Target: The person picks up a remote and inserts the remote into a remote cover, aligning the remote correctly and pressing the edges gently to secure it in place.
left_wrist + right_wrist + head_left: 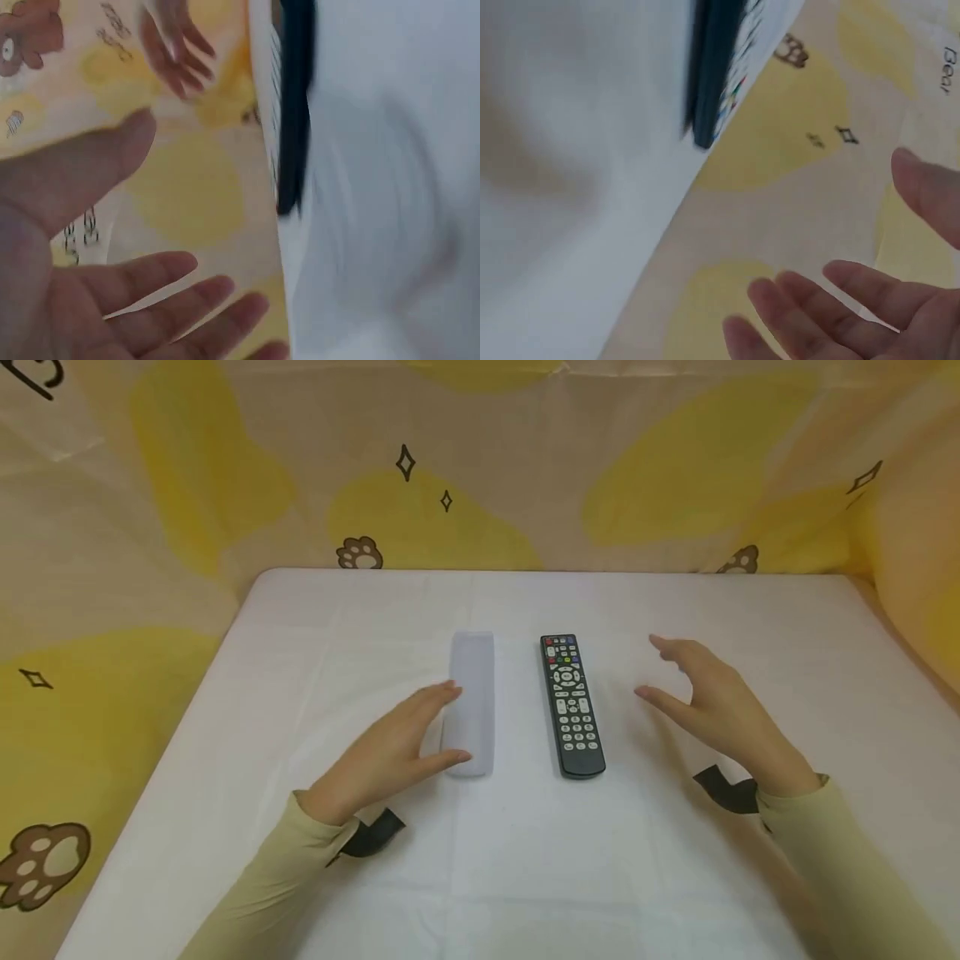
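A black remote control (572, 706) with pale buttons lies face up in the middle of the table, its long side running away from me. To its left is a translucent, shallow, long cover (477, 702), partly hidden behind my left fingers. My left hand (393, 752) hovers over the cover's left side, thumb and fingers spread, gripping nothing. On the other side of the remote, my right hand (708, 706) hangs above the table, thumb apart from the fingers and nothing between them. The remote (295, 105) appears edge-on in the left wrist view, and the remote (718, 75) likewise in the right.
A white cloth covers the table (360, 618). Behind and beside it hangs a yellow and beige curtain (480, 460) with paw prints and stars. Dark bands (727, 791) show at both sleeve cuffs.
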Demonstrator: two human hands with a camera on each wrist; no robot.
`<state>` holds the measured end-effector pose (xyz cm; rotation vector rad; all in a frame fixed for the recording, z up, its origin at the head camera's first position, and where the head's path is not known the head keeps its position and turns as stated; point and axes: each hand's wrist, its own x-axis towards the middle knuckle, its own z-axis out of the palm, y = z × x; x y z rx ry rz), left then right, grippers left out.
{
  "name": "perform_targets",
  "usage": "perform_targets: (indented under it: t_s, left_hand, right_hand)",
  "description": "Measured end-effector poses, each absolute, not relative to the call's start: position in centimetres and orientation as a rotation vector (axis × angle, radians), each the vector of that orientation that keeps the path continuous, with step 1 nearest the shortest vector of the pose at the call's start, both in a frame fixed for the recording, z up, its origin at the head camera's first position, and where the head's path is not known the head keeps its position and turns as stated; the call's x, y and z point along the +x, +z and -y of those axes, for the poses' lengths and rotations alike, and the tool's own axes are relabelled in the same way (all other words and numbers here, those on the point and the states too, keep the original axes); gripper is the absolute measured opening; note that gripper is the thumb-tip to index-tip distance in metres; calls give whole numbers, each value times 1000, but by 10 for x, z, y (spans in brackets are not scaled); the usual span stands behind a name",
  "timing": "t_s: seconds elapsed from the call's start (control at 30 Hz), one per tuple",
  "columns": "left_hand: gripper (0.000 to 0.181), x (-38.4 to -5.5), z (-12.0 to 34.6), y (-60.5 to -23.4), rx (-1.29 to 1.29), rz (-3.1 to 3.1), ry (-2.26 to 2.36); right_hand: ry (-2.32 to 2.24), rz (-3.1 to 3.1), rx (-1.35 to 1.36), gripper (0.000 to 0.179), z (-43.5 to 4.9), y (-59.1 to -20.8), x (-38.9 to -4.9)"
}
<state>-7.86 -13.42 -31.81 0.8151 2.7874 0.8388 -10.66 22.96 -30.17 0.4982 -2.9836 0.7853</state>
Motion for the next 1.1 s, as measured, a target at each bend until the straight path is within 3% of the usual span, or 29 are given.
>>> perform_targets:
  t_s: [0.2, 0.37, 0.67, 0.93, 1.1]
  left_hand:
    - [34, -72, 89, -340, 730, -2407, 1337]
    - [22, -73, 65, -351, 654, -2359, 1412]
    - [20, -89, 29, -341, 607, -2434, 1188]
    - [36, -102, 19, -353, 492, -2393, 1146]
    - [37, -102, 19, -359, 470, -2369, 1232]
  right_hand:
    - [1022, 2967, 518, 43, -214, -312, -98]
    - [1085, 3061, 457, 33, -207, -319, -97]
    - [1335, 3122, 414, 27, -206, -338, -97]
    - [1665, 3114, 366, 27, -204, -349, -101]
    - [1895, 3088, 304, 29, -201, -352, -101]
